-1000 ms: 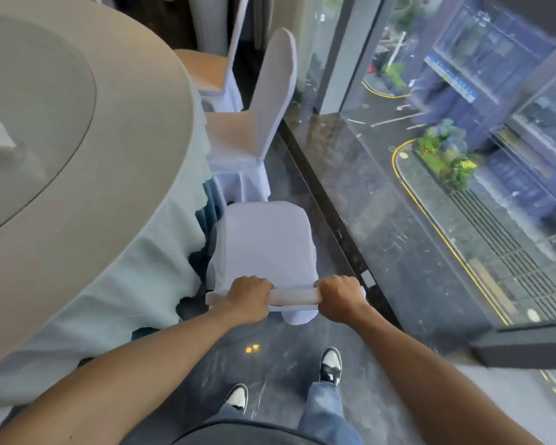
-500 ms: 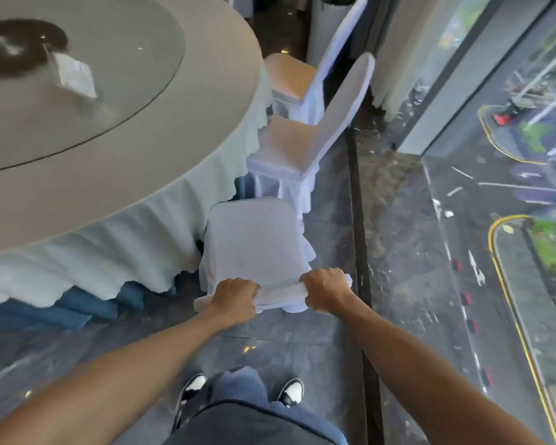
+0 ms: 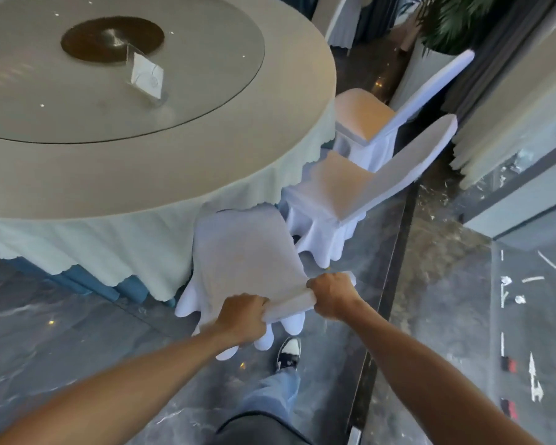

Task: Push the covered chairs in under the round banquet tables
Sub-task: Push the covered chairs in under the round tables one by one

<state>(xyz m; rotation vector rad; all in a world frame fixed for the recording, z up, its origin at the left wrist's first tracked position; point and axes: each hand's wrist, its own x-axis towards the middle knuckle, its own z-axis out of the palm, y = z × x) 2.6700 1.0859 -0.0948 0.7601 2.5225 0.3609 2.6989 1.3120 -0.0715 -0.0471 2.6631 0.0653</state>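
Tablecloth hem (image 3: 161,220) of the round table (image 3: 286,101) now overlaps the front edge of the covered chair (image 3: 241,255), which half a second ago stood clear of it; the chair sits at six o'clock of the table. Two more covered chairs, the nearer (image 3: 344,187) and the farther (image 3: 366,120), stand at four and three o'clock, the nearer just beside the pushed one. Left hand (image 3: 243,319) and right hand (image 3: 331,295) still grip the backrest top, fingers curled round it. One sneaker (image 3: 288,351) steps below it.
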